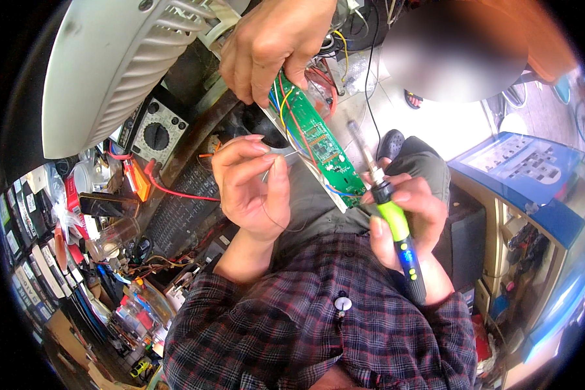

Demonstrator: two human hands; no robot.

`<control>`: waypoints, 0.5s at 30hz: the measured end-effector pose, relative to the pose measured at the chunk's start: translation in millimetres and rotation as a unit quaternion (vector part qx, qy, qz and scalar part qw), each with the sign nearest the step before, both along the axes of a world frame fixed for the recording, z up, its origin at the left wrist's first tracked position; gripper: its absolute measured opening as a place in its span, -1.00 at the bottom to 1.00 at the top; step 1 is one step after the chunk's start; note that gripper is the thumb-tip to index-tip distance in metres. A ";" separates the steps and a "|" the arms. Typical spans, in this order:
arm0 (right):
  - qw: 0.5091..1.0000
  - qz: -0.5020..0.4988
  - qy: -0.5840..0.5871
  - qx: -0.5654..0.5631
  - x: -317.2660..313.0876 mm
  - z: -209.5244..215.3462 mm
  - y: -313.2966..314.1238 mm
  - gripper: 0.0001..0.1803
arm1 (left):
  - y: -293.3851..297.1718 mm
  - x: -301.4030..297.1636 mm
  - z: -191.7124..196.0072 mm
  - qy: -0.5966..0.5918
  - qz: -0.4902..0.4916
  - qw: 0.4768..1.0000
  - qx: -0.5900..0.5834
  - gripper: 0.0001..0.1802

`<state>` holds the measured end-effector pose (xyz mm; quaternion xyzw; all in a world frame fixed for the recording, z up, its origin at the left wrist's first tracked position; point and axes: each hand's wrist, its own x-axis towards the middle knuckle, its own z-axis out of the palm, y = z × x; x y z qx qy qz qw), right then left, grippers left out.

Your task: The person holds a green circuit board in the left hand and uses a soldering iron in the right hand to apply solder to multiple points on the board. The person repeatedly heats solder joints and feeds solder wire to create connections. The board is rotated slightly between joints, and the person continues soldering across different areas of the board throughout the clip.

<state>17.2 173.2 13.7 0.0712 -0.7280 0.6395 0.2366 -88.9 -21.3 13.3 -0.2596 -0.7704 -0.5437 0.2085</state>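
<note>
My right hand grips a black and lime-green soldering iron with a small lit display; its metal tip points up and away, beside the board's right edge. My left hand pinches a thin wire, likely solder, whose end reaches toward the board's left edge; a loose length of it curls below the palm. Between my hands is a long green circuit board in a white tray-like housing, tilted, with red, yellow, blue and white wires along it. Another person's hand holds its far end from above.
A large white ribbed plastic casing stands at the upper left. Below it lie a multimeter with a red lead, a dark phone and a dusty keyboard. A blue-topped glass display case stands on the right. A black cable hangs beyond the board.
</note>
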 end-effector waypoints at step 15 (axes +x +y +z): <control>0.996 -0.085 -0.010 -0.018 8.4 -7.9 -0.5 -0.53 | -5.6 4.5 7.1 0.029 -0.052 0.997 -0.042 -0.81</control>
